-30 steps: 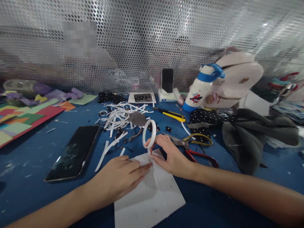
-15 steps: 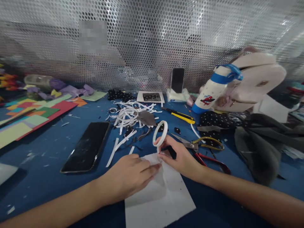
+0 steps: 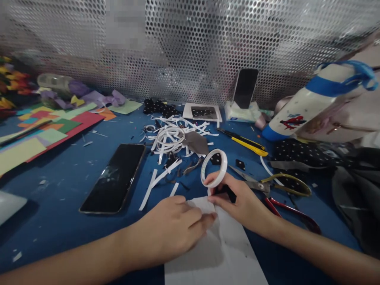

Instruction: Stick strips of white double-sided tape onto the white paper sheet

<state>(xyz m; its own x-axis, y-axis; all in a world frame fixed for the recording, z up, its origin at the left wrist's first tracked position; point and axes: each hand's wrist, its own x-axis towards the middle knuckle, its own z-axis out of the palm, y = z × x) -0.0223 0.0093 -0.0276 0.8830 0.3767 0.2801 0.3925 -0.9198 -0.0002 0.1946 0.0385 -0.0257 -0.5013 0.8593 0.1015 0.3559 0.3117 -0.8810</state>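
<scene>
A sheet of white paper (image 3: 219,253) lies at the bottom centre. My left hand (image 3: 175,229) rests on it, the fingers bent together with the tips pressed near its upper part; nothing shows in them. My right hand (image 3: 234,200) pinches a roll of white tape (image 3: 224,168) upright just above the paper's top edge. A short strip of tape runs down from the roll to the paper, by the right thumb.
Left of my hands lies a black phone (image 3: 115,178). Beyond are white paper strips (image 3: 170,136) and a yellow cutter (image 3: 249,144). Scissors (image 3: 264,186) and red-handled pliers (image 3: 297,213) lie right. A bottle (image 3: 303,103), a propped phone (image 3: 246,88) and coloured papers (image 3: 59,132) stand or lie behind.
The view has shifted, so most things appear further right, left or larger. Both hands keep much the same hold, and the tape roll shows more of its face.
</scene>
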